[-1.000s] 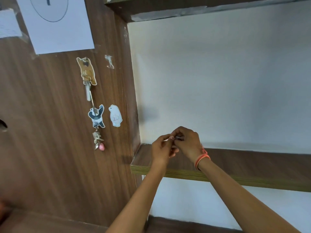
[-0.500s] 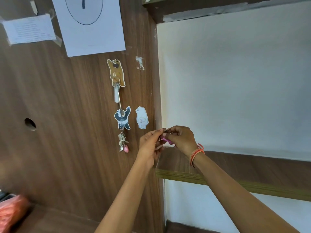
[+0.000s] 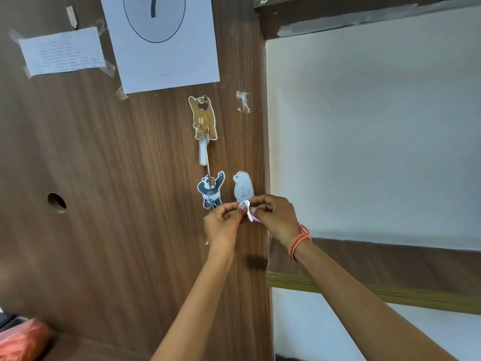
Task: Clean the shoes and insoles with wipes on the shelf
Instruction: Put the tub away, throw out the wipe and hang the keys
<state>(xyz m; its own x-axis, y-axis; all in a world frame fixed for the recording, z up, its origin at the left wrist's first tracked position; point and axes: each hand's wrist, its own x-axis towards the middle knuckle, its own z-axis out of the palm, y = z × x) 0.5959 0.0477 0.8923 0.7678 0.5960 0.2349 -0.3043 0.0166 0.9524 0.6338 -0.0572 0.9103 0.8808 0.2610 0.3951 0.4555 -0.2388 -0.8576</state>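
The left hand (image 3: 223,225) and the right hand (image 3: 277,217) meet in front of a brown wood wall (image 3: 117,178). Both pinch one small white and pink thing (image 3: 248,212) between them. I cannot tell what it is. It sits just under a white bear sticker (image 3: 243,187). The shelf (image 3: 390,261) is low on the right, under a white wall (image 3: 377,139). A key (image 3: 203,152) hangs from a brown bear hook (image 3: 203,115), above a panda sticker (image 3: 210,190).

The right hand (image 3: 277,217) partly hides the white-and-pink item (image 3: 248,213); writing on the note (image 3: 62,52) is illegible.
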